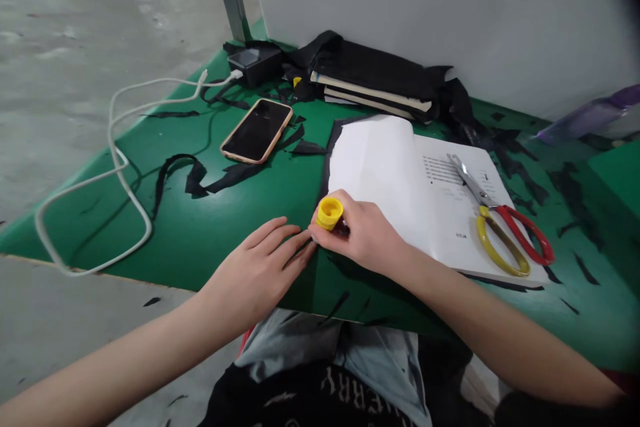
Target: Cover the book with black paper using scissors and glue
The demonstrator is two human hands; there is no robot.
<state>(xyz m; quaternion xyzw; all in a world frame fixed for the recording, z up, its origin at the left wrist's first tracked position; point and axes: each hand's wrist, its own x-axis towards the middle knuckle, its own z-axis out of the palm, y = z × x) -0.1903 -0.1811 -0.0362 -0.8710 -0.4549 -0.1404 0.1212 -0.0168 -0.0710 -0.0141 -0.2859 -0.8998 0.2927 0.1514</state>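
A yellow tube with a hollow round end, seemingly a glue stick, stands upright in my right hand, whose thumb and fingers are wrapped round it. The tube's lower part is hidden by the fingers. My left hand lies palm down just left of it, fingers stretched out, with the fingertips meeting those of the right hand at the table's near side. Beyond my right hand lies an open book with a black cover edge showing. Scissors with one yellow and one red handle rest on its right page.
On the green table lie a phone, a white cable plugged into a black box, and black scraps. Black-covered books are stacked against the grey panel. A purple bottle is at right.
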